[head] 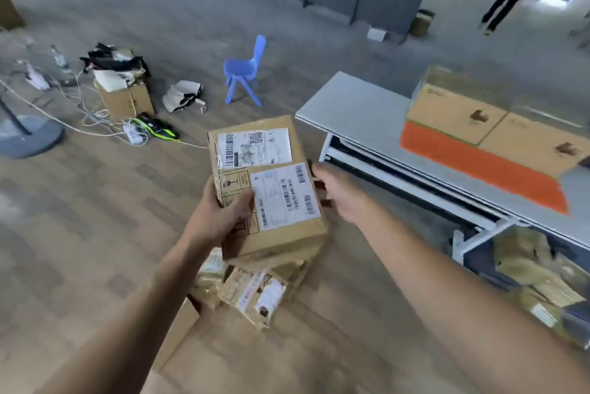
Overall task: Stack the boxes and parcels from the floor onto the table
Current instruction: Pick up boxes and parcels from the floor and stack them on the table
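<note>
The labelled box (268,167) is held off the floor at the centre of the frame, label face up, above the loose parcels (255,291) lying on the floor at lower centre. The left grip (223,211) clasps the box's near-left edge, thumb pressed on top beside the lower label and fingers hidden beneath. The right grip (341,195) meets the right edge, its fingers curled around that side, so both are grasping the box. The box sits between the two, reaching away from them toward the upper middle of the frame, so most of its weight probably hangs beyond the fingers. To carry it well, a hold slid further under the base would steady it, and keeping it level matters. The desk (354,103) lies at the right of the frame, with cartons (456,109) already on it at the upper right; the bare grey end nearest the box looks the easiest landing spot.
</note>
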